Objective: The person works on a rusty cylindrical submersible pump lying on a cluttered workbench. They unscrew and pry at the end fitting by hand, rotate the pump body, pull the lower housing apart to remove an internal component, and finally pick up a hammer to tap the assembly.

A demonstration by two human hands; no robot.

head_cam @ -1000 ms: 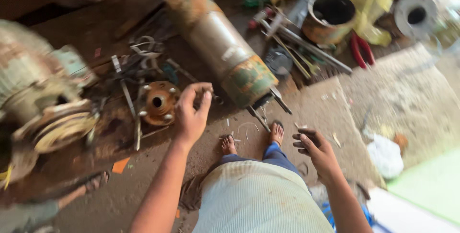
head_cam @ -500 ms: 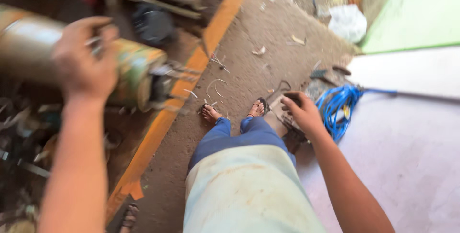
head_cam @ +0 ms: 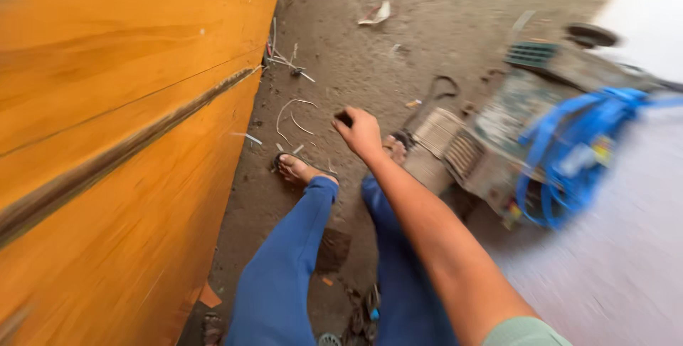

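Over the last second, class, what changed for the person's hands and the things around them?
The view swung right, off the bench. The left hand, which lay on the big metal cylinder, is out of view, and so is the cylinder. An orange panel now fills the left. The right hand stays closed on a small dark object, beside the blue cable.

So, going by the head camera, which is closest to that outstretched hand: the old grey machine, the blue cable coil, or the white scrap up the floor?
From the right hand:
1. Grey machine, just right.
2. Blue cable coil, farther right.
3. White scrap, up the floor.
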